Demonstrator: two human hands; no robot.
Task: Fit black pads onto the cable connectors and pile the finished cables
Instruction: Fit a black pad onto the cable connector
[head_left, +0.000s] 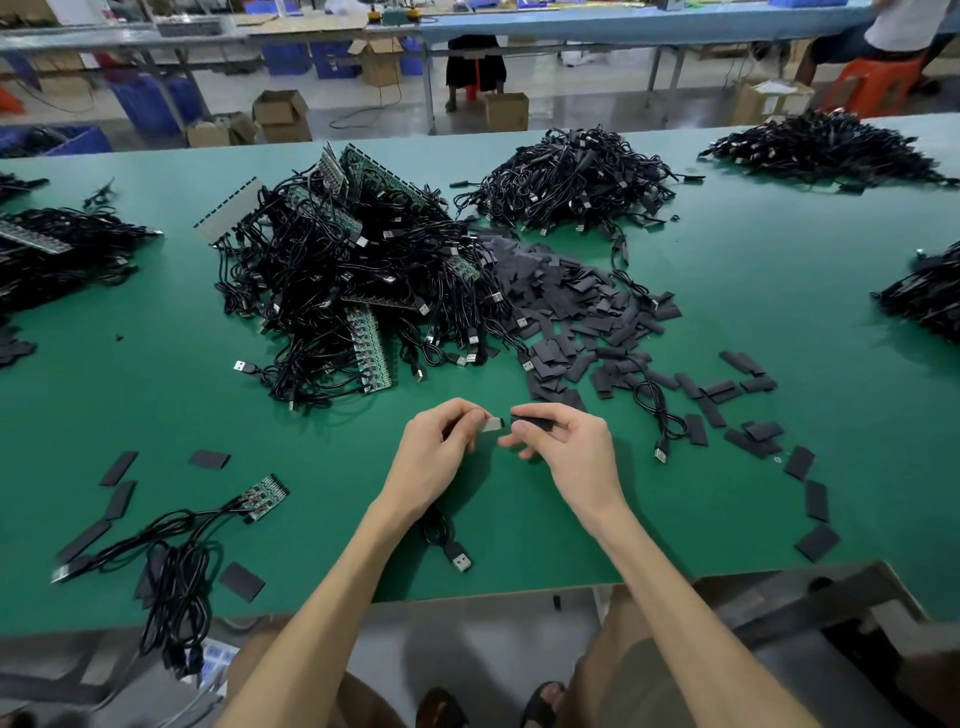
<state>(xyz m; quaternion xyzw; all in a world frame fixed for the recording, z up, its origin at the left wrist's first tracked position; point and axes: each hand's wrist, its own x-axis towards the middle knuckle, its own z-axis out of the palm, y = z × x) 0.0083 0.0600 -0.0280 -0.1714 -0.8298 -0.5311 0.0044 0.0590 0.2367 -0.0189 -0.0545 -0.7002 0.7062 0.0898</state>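
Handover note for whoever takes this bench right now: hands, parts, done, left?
Left hand pinches a connector; a cable lies under its wrist.
Right hand pinches a black pad, close to the connector, not yet on.
Loose pads lie ahead right; tangled cable heap ahead left.
Done: cannot tell which pile is finished.
Left: fit this pad, pile the cable, work through the heap.

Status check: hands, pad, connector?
Left hand pinches connector. Right hand pinches black pad at connector's tip, not yet on. Nothing between them.
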